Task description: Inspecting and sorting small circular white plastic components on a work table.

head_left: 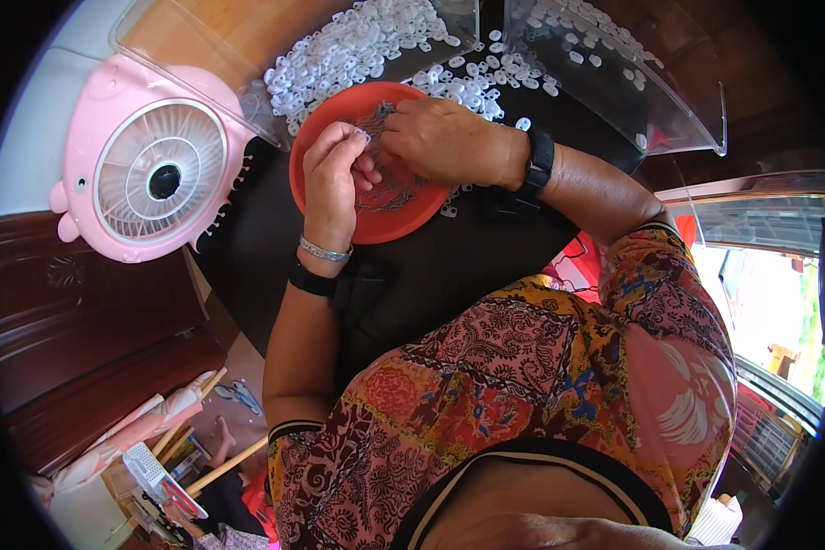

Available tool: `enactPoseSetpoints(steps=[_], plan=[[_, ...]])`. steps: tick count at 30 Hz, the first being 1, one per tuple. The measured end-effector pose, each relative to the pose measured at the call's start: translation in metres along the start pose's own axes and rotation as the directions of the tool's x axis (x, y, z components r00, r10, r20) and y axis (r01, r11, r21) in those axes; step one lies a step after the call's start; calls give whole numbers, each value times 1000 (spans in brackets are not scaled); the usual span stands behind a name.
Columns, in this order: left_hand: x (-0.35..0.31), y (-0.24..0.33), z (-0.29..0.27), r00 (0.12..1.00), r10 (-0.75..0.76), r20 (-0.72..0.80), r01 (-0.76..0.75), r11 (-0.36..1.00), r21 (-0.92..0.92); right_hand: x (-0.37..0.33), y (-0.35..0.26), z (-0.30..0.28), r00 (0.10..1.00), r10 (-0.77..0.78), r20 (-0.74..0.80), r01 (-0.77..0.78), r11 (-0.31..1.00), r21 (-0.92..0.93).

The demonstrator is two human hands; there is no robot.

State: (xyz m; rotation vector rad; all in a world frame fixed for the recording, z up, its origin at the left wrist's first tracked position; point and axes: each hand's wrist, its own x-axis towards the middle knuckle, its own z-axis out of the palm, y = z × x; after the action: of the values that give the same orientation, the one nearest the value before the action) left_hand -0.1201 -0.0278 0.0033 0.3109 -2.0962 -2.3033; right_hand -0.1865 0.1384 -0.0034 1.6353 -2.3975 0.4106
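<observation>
A round orange-red bowl [414, 216] stands on the dark table, with many thin grey metal pins [396, 198] lying in it. Above its left side is my left hand [332, 172], fingers curled in a pinch. A small white plastic piece [364, 137] shows at its thumb and fingertips. My right hand [449, 142] reaches over the bowl from the right, its fingers bent down together beside the pins. What those fingertips hold, if anything, is hidden. Both hands are close to each other, a small gap between them.
Behind the bowl lies a heap of white oval plastic pieces [339, 57], some loose by a clear plastic bin [614, 110] at the right. A pink fan [87, 151] stands at the left. The dark tabletop [422, 275] extends toward me.
</observation>
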Motion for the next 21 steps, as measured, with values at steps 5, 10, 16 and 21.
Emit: enactPoseSetpoints(steps=[5,10,16,21], plan=[[0,0,0,1000,0,1,0,1000,1,-1,3,4,996,-56,-69,66,985,158],[2,-1,-6,999,21,26,-21,1000,17,4,6,5,988,-70,-140,115,933,342],[1,0,-7,996,91,20,-91,996,-22,9,13,-3,933,343,107,-171,162,972],[-3,5,-2,990,131,54,-130,991,-23,9,20,1,925,369,92,-106,18,994]])
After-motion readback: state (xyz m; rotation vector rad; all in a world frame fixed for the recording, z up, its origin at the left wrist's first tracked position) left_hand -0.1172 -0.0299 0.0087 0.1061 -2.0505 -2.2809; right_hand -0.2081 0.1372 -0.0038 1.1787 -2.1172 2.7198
